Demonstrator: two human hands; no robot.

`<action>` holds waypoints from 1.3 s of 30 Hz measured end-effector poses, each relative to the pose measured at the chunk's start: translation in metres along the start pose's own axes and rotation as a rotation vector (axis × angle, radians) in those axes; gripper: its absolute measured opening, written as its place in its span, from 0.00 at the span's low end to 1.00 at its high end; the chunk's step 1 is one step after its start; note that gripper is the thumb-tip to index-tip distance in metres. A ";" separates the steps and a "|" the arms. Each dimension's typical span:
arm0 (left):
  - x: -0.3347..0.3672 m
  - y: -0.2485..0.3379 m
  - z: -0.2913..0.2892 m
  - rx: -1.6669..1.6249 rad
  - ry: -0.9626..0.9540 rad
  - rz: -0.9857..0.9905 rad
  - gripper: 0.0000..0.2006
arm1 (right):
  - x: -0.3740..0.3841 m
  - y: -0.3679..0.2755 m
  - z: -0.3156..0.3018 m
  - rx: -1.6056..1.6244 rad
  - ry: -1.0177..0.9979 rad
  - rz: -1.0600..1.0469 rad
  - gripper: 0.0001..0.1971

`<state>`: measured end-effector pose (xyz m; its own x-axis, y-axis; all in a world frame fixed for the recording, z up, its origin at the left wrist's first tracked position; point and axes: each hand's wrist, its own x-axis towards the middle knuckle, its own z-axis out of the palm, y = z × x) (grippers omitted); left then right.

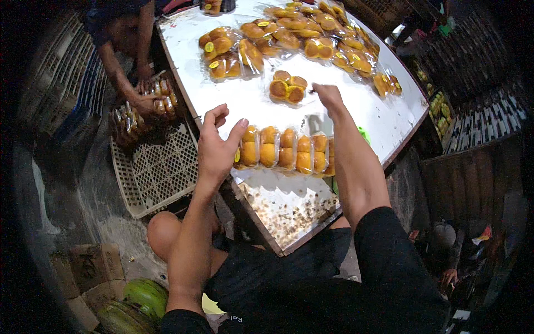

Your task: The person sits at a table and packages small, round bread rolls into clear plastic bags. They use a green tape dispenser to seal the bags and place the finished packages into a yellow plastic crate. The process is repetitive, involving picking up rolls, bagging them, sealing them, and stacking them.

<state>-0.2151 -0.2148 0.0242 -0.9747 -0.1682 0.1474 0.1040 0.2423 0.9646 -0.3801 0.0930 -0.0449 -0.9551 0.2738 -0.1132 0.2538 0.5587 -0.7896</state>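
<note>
A row of several clear bags of round golden buns (287, 149) stands on edge across the near part of the white table. At the row's left end is my left hand (218, 146), thumb and fingers apart, holding nothing. Beyond the row, one clear bag of buns (288, 88) lies flat, its browned tops showing. My right hand (329, 101) is just right of that flat bag with its fingers closed together. A small dark bit shows at its fingertips; what they pinch is too small to make out.
More bagged buns (295, 28), some with yellow labels, lie heaped across the far side of the white table (217, 92). On the left, another person's hands (146, 103) handle bagged buns in a plastic crate (158, 167). Green fruits (146, 298) sit on the floor lower left.
</note>
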 end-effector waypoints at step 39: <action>-0.026 0.045 -0.014 -0.152 -0.393 -0.085 0.35 | -0.259 -0.106 0.008 0.703 -0.298 -0.276 0.35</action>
<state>-0.1822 -0.2133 0.0668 -0.9792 0.2029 -0.0005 0.0191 0.0946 0.9953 -0.1608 -0.0437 0.0634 -0.9950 -0.0777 0.0632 -0.0575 -0.0745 -0.9956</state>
